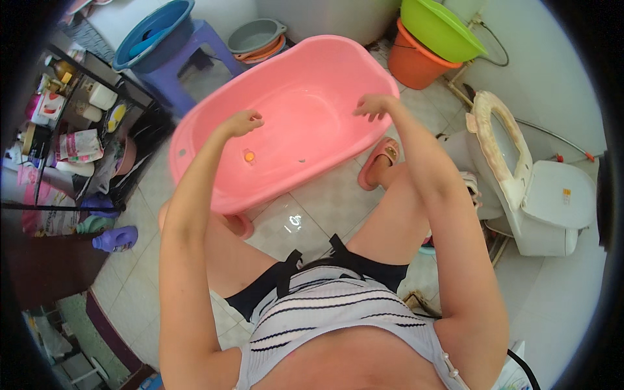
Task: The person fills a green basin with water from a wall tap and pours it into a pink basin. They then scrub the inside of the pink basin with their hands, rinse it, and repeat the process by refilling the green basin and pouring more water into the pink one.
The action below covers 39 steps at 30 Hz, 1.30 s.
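A large pink plastic bathtub [312, 105] stands on the tiled floor before me, its basin in plain view. An orange drain plug [249, 156] sits in its bottom at the left, and a small dark mark shows near the front side. My left hand [242, 123] hangs over the tub's left half, fingers loosely curled and apart, with nothing in them. Over the right end, near the rim, is my right hand [373, 106], its fingers bent downward and also holding nothing. Whether either hand touches the plastic, I cannot tell.
A blue basin [161, 39] rests on a purple stool [183, 80]. Stacked basins [256, 39] stand behind the tub. At right are an orange bucket [414, 61] under a green basin [441, 29], and a toilet [516, 180]. A bottle-filled shelf [83, 75] and purple jug [116, 239] are left.
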{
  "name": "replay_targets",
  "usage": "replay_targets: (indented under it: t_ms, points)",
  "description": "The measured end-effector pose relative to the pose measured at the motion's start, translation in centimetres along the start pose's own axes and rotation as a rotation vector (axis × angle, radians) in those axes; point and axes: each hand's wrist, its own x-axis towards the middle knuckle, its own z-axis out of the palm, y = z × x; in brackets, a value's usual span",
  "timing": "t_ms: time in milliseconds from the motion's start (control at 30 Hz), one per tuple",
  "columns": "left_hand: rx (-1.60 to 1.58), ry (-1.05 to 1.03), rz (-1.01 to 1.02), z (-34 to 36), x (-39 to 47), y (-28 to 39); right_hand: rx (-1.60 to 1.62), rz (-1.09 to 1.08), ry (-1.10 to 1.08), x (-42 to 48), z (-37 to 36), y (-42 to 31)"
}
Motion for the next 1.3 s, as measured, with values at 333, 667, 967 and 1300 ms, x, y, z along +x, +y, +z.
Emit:
replay_targets:
  t_ms: [333, 667, 967, 1300]
  points:
    - [0.41, 0.242, -0.132, -2.1, -6.0, -4.1, -0.162, -0.181, 0.285, 0.3, -5.5, 0.5]
    - [0.172, 0.052, -0.01, 1.2, -7.7, -0.7, 0.03, -0.254, 0.217, -0.2, -4.2, -6.6]
    - [0.276, -0.134, -0.002, 7.8, -8.4, -2.6, -0.493, -0.51, 0.191, 3.7, -0.2, -9.5]
    - [0.137, -0.297, -0.141, 7.8, -4.4, 0.8, -0.363, -0.667, -0.081, 4.2, 2.4, -14.9]
